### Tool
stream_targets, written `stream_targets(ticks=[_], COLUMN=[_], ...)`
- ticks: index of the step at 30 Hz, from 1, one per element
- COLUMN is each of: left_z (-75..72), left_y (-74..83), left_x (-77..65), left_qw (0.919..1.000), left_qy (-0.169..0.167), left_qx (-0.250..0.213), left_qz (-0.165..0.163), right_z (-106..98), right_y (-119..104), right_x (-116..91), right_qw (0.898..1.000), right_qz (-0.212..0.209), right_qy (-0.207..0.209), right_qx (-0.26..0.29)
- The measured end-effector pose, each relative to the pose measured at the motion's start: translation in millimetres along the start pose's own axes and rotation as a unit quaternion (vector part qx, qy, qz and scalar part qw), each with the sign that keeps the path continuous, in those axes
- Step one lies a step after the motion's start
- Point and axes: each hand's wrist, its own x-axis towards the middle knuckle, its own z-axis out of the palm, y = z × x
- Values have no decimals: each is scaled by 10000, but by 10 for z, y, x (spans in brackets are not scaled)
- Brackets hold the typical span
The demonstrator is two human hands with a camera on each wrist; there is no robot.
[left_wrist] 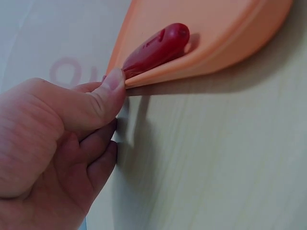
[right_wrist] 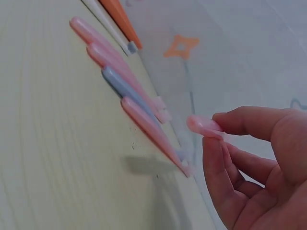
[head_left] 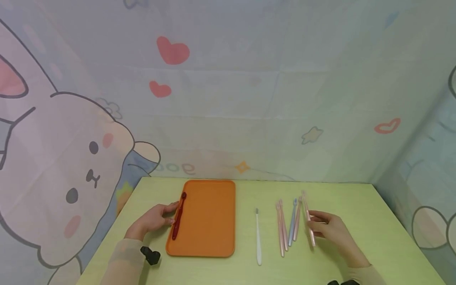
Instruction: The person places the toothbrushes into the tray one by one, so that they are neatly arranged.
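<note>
Clock read from the person's side. Patterned backdrop at 12, rising right behind the table; the 12 o'clock rim of the orange tray lies near that edge. A strip of table separates tray from white toothbrush at its 3 o'clock; more surface runs past the right hand toward 3. Between white toothbrush and right hand, a loose row with handles toward 6: blue toothbrush and three pink toothbrushes.

Count: one tray, seven toothbrushes — one white, one blue, one red, four pink.

Red toothbrush lies inside the tray along its 9 o'clock rim. Left hand: thumb and finger pinch that rim beside the red handle; thumb contact with the brush — cannot tell. Right hand: thumb and fingertips clamped on the held pink toothbrush, raised off the table, head toward 12.
</note>
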Motion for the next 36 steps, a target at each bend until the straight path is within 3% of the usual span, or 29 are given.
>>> stream_targets(ticks=[17, 25, 36], left_z=[-4, 9, 21], left_y=[-47, -36, -26], left_x=[1, -8, -9], left_qw=[9999, 9999, 9999], left_qy=[43, 66, 31], left_qx=[-85, -111, -111], left_qz=[-57, -65, 10], right_z=[889, 1377, 2053], right_y=[-326, -521, -723], right_x=[89, 111, 171], right_qw=[9976, 9873, 9775], right_qz=[-267, -611, -625], right_qy=[-439, -1013, -1417], right_qx=[463, 1057, 1432])
